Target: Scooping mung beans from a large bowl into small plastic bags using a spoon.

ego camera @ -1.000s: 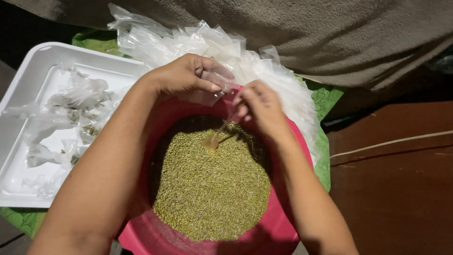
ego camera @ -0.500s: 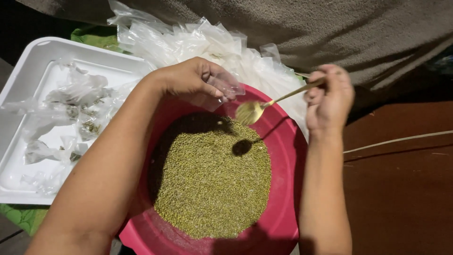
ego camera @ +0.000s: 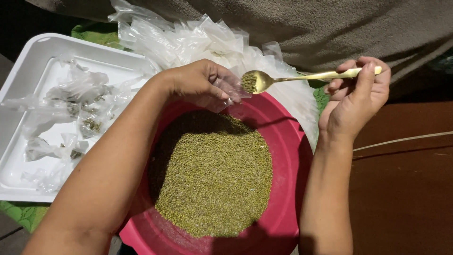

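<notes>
My left hand (ego camera: pixel 200 82) is pinching open a thin, slippery plastic bag (ego camera: pixel 231 92) by its mouth, while my right hand (ego camera: pixel 356 97) is gripping the stiff, light golden spoon (ego camera: pixel 264 80) by its handle end, carrying loose green beans (ego camera: pixel 214 177) that are spilling easily.

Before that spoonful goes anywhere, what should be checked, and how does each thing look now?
1. Spoon loaded with green grains: ok.
2. Right hand grips the spoon handle firmly: ok.
3. Left hand holds a small clear bag: ok.
4. Bag mouth open: cannot tell.
5. Spoon bowl beside the bag, over the pink basin: ok.
6. White tray has room for more filled bags: ok.
</notes>
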